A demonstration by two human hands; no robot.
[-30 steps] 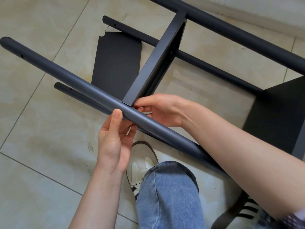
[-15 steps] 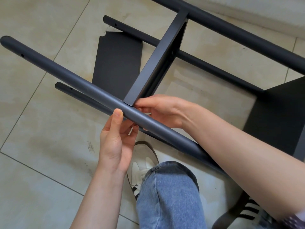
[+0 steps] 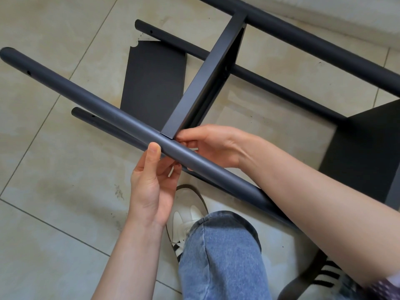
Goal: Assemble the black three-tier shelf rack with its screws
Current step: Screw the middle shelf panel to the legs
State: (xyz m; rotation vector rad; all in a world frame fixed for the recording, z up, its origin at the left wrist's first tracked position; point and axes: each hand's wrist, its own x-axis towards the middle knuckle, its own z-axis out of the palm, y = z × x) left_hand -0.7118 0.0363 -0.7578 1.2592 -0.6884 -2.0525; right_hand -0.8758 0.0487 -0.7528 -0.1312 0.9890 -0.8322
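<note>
On a beige tiled floor (image 3: 54,191), both hands fix the middle shelf (image 3: 207,72) to the near pole (image 3: 86,100): left hand (image 3: 151,182) grips the pole, right hand (image 3: 212,146) pinches the joint; screw tightening probably comes next.

There is a single view, from a wide-angle camera worn on the person's head. It looks steeply down and a little forward onto the tiled floor (image 3: 54,213), close above both forearms. The nearest pole (image 3: 86,100) crosses the frame on a diagonal, and the person's own knee (image 3: 220,256) fills the lower edge. Straight lines bow near the borders.
</note>
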